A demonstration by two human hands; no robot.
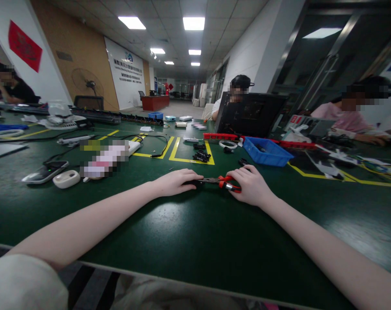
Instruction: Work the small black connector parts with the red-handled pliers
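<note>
Over the green tabletop (195, 241), my right hand (252, 185) is closed around the red-and-black handles of a pair of pliers (221, 181). The jaws point left toward my left hand (177, 182). Between the fingertips of that hand is a small black part (199, 182), mostly hidden by the fingers. The plier tips meet this part; how firmly they grip it cannot be made out. Just beyond the hands, several small black parts (201, 156) lie loose inside a yellow-taped square. Another black piece (243, 162) rests right behind my right hand.
A blue bin (269, 156) stands at the right, near a white cable coil (228, 144) and a red strip (221, 136). On the left lie a phone-like device (46, 172), a cream case (66, 179) and cables. Other people sit across and beside the table.
</note>
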